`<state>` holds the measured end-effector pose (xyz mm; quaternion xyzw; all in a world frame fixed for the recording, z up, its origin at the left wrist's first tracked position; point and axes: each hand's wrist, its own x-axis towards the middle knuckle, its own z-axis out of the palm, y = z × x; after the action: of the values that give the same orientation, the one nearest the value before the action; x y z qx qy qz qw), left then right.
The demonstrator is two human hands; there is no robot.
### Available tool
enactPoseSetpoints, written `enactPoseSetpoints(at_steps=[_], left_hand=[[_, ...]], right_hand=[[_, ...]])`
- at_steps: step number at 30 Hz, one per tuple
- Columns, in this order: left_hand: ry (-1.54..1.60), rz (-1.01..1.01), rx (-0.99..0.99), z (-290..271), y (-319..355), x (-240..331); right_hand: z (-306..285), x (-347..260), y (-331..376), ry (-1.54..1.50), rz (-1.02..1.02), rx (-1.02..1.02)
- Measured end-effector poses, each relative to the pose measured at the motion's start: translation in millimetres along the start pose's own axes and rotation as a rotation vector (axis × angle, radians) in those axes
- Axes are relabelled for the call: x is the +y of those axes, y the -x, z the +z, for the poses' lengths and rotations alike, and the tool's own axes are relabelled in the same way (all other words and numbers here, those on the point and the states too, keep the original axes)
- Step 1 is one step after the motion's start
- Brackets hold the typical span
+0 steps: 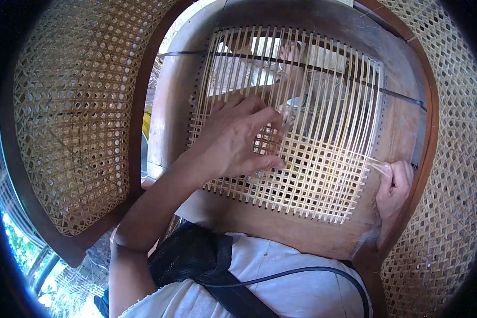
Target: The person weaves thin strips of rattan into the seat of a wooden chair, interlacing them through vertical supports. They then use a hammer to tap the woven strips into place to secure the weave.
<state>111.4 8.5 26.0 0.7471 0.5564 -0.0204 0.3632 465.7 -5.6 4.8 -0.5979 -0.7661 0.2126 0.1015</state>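
Strands of pale cane (323, 177) span a wooden frame (281, 228) with small holes along its edges, in the middle of the head view. Across the near half they cross in a square grid; over the far half they mostly run side by side, near to far, with gaps showing between. The left hand (238, 135) arches over the left part of the weave, thumb and forefinger wide apart; the other fingertips are hidden, so I cannot tell whether they touch a strand. At the frame's right edge, the right hand (395, 188) pinches a few loose cane ends (376, 165) between thumb and fingers. A dark strap (180, 53) crosses the frame's far part. A caned panel (85, 106) stands on the left, and another cane weave (456, 175) with a curved reddish-brown wooden rim (432, 111) on the right. Nearest is a white shirt (281, 257) with a dark cable (315, 268) across it.
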Motion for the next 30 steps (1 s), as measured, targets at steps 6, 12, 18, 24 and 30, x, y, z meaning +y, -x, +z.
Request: enactPoseSetpoints(at_steps=[6,12,18,24,30], left_hand=[[0.032,-0.050,-0.032,0.1,0.1,5.3],[0.015,-0.061,-0.077,-1.3,-5.1,2.0],[0.054,-0.023,0.089,-3.7,11.8,0.7],[-0.008,0.054,0.108,12.5,50.0,10.0],[0.023,0.078,-0.004,20.7,166.8,21.4]], right_hand=[[-3.9,-0.7,0.4,0.024,-0.018,-0.013],[0.1,-0.1,0.8,-0.012,-0.013,0.017],[1.0,2.6,1.2,-0.024,-0.011,0.013],[-1.2,3.7,7.9,-0.087,-0.056,0.038],[-24.7,70.7,84.5,-0.201,0.264,0.130]])
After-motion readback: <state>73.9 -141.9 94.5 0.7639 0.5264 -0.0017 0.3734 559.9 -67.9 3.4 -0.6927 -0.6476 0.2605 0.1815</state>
